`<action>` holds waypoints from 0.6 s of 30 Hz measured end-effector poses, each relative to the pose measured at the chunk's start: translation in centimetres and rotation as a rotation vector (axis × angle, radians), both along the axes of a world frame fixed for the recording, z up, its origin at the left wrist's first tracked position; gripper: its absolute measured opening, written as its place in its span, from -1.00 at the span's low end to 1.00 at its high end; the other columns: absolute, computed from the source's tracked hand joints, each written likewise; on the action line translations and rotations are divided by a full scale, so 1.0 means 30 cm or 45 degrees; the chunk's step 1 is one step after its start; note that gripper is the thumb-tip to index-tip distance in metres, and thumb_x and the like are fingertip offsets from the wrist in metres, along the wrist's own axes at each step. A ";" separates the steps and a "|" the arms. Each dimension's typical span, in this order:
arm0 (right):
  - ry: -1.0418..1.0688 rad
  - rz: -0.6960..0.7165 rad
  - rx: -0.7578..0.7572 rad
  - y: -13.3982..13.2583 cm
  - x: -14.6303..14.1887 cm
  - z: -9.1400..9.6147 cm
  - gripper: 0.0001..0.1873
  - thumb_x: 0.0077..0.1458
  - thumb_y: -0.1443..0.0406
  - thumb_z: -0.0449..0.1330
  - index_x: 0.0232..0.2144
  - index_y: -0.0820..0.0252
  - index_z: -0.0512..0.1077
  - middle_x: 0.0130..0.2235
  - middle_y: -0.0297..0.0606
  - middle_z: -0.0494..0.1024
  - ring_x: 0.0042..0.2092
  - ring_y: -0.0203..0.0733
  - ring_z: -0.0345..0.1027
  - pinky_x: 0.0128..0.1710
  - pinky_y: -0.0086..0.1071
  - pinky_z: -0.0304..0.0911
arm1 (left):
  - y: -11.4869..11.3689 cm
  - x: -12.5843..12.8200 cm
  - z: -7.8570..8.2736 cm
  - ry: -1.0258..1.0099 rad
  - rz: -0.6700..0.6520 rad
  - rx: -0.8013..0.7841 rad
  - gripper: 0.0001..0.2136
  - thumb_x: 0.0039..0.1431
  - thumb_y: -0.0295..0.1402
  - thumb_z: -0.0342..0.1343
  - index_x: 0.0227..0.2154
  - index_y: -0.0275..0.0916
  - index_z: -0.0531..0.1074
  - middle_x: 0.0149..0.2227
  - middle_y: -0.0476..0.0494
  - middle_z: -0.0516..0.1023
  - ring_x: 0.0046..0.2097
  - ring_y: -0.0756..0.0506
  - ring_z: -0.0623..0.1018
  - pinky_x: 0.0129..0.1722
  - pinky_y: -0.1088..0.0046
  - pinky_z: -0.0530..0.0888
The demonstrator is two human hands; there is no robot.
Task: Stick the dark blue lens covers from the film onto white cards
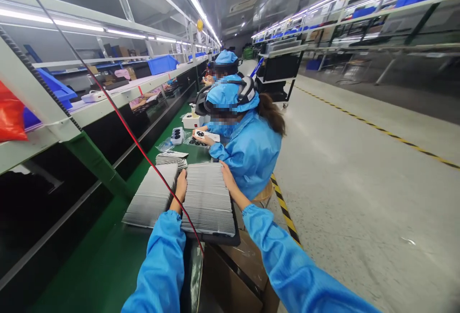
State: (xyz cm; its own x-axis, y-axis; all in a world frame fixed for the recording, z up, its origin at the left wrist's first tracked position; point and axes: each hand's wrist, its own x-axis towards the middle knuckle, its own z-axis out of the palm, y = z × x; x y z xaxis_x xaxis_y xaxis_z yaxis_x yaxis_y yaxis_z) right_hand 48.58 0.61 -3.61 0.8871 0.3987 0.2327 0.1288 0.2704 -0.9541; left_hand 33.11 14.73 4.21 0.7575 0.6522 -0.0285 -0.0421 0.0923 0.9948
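A long row of thin white sheets (206, 202), packed tightly together, lies in a black tray (237, 236) at the edge of the green bench. My left hand (181, 186) is closed against the left side of this row, its fingers partly hidden between it and a second row of white sheets (147, 198). On the far right corner, my right hand (227, 178) grips the same row, fingers bent over its side. Just beyond stands a smaller pile of white pieces (171, 158). A red cord (132, 133) crosses in front of the sheets.
Ahead, a co-worker in blue (247, 135) holds a white device with black round parts (206, 135). A white socket-like block (177, 135) and a white box (192, 120) are on the bench (104, 250). Cardboard boxes (230, 279) stand below the tray; shelving runs along the left.
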 end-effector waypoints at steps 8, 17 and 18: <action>0.250 -0.038 0.120 -0.008 -0.025 0.009 -0.39 0.11 -0.12 0.09 0.03 0.10 0.49 0.19 -0.24 0.47 0.32 -0.04 0.15 0.38 -0.11 -0.05 | -0.068 -0.196 0.129 0.221 0.023 -0.092 -0.66 0.36 -0.16 0.12 0.08 -0.22 0.41 0.13 -0.23 0.44 0.08 -0.18 0.50 0.08 0.09 0.48; 0.384 -0.036 0.074 -0.022 -0.075 0.069 -0.41 0.13 -0.15 0.01 -0.17 0.20 0.50 -0.14 -0.24 0.63 0.01 -0.02 0.47 0.10 -0.13 0.36 | -0.198 -0.773 0.429 0.140 0.223 -0.183 -0.72 0.23 -0.19 0.13 -0.15 -0.26 0.58 -0.05 -0.30 0.63 0.13 -0.31 0.54 0.25 0.07 0.32; 0.392 -0.049 0.060 -0.022 -0.075 0.074 -0.40 0.13 -0.15 0.00 -0.16 0.21 0.49 -0.13 -0.23 0.62 0.02 -0.02 0.46 0.10 -0.12 0.36 | -0.263 -0.841 0.473 0.110 0.277 -0.167 -0.71 0.21 -0.19 0.13 -0.15 -0.24 0.59 -0.03 -0.27 0.62 0.15 -0.29 0.52 0.27 0.12 0.30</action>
